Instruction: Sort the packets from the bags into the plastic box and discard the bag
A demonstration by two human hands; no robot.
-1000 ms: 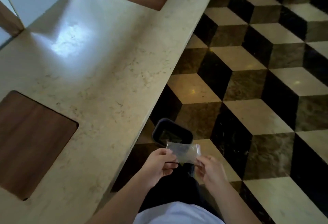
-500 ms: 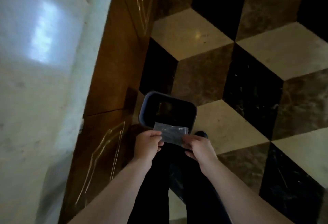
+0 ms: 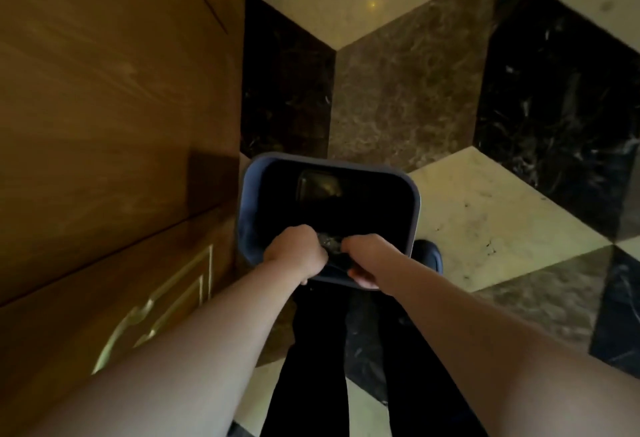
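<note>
- Half a second back I had the bag stretched flat above the bin; now I see both hands lower, over the near rim of the bin (image 3: 414, 194).
- My left hand (image 3: 294, 253) and right hand (image 3: 367, 256) each have their fingers curled round the bag (image 3: 329, 240), crumpled clear plastic bunched between them.
- The bin stands just beside the wooden panel (image 3: 114, 117) on its left; open marble floor (image 3: 485, 214) lies to its right and beyond.

One head-worn view looks steeply down, close over both forearms, onto a bin (image 3: 414, 201) and floor (image 3: 485, 214).
</note>
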